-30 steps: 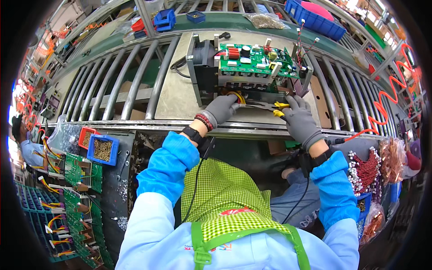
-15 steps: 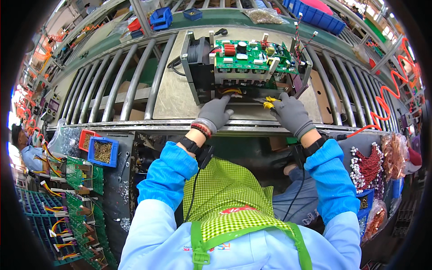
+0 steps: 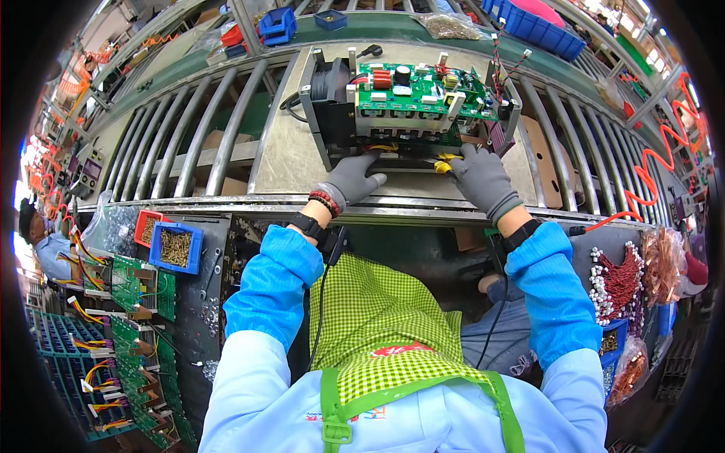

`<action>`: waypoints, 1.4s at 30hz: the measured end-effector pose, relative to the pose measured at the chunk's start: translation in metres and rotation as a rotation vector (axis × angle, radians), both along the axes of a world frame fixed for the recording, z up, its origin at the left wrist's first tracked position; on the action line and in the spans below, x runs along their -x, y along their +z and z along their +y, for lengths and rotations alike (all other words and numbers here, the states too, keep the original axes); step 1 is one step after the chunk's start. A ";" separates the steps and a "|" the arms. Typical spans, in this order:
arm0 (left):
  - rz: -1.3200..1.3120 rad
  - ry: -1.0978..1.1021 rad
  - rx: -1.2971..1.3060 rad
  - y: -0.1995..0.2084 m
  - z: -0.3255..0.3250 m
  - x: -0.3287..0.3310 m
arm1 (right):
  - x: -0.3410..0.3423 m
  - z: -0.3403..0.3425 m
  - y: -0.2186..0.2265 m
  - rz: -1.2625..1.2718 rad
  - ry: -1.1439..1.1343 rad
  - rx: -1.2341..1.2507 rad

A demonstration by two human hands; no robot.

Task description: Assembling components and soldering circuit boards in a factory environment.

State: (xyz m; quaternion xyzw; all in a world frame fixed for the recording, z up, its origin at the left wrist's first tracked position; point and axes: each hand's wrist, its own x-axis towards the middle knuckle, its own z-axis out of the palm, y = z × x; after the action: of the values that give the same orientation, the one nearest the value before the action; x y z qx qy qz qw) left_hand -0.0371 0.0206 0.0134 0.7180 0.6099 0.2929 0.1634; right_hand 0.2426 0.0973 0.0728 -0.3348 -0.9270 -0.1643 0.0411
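Note:
An open electronic unit lies on a flat metal board, its green circuit board facing up and a black fan at its left end. My left hand, in a grey glove, reaches to the unit's near lower edge beside some yellow wires. Its thumb stands apart from the fingers, whose tips are partly hidden there. My right hand, gloved too, is closed around yellow-handled pliers at the same edge, farther right. The pliers' jaws are hidden from view.
Metal rollers flank the board on both sides. To the left stand a blue bin of screws, a red bin and stacked green circuit boards. A coiled orange hose and red wire bundles are at right.
Both hands have moved slightly farther in toward the unit's near edge. The pliers went with the right hand, and less of their yellow handles shows. The view has shifted a little.

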 end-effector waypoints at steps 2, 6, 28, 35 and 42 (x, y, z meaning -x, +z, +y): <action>-0.010 -0.004 -0.007 0.001 0.000 0.000 | 0.000 0.002 -0.001 -0.021 -0.013 -0.071; -0.015 -0.004 0.027 0.000 0.002 0.001 | -0.001 0.005 -0.002 -0.009 0.009 -0.007; 0.064 0.014 0.066 -0.006 0.005 0.001 | -0.001 -0.007 -0.021 0.002 -0.034 -0.087; 0.128 0.038 0.020 -0.009 0.006 0.000 | -0.006 -0.031 0.031 -0.088 -0.132 0.142; 0.184 0.070 0.089 -0.007 0.008 -0.003 | 0.021 -0.022 0.043 -0.177 -0.149 0.227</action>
State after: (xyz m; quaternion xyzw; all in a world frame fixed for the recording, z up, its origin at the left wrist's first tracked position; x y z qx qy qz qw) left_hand -0.0339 0.0285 0.0061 0.7122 0.6593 0.2041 0.1281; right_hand 0.2217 0.0751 0.1162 -0.3894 -0.9121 -0.0900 -0.0913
